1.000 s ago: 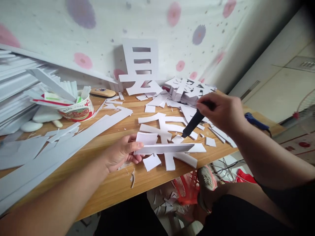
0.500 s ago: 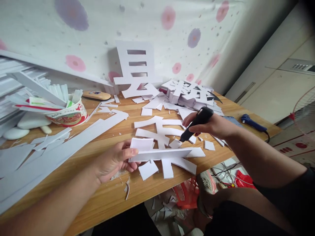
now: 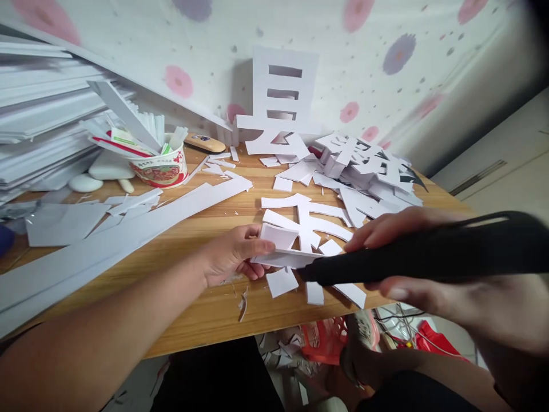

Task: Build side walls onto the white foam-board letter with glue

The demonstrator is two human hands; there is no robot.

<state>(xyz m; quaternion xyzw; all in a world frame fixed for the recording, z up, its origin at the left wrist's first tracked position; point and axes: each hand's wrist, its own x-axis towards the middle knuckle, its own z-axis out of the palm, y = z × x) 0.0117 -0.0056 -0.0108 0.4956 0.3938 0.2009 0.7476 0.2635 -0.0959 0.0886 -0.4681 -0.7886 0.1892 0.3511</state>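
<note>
My left hand (image 3: pixel 238 252) pinches the left end of a white foam-board strip (image 3: pixel 286 259) between thumb and fingers. The strip stands on edge, its left end folded back, above a white cut-out character (image 3: pixel 303 220) lying flat on the table. In my right hand (image 3: pixel 454 309) is a thick black pen-shaped tool (image 3: pixel 412 254) with a narrow tip, close to the camera and partly blurred. Its tip points left and overlaps the strip's right part in the picture; whether they touch I cannot tell. A small white square offcut (image 3: pixel 282 282) lies just below the strip.
A paper bowl (image 3: pixel 158 171) with translucent sticks stands at the left, by stacked white boards (image 3: pixel 43 97). A long white strip (image 3: pixel 163 220) crosses the table (image 3: pixel 189 326). Behind are an assembled white character (image 3: pixel 283 86) leaning on the wall and piled cut-outs (image 3: pixel 364 163).
My right hand has brought the black tool nearer the camera, its tip now in front of the strip rather than behind it. My left hand still holds the strip. The view has shifted left.
</note>
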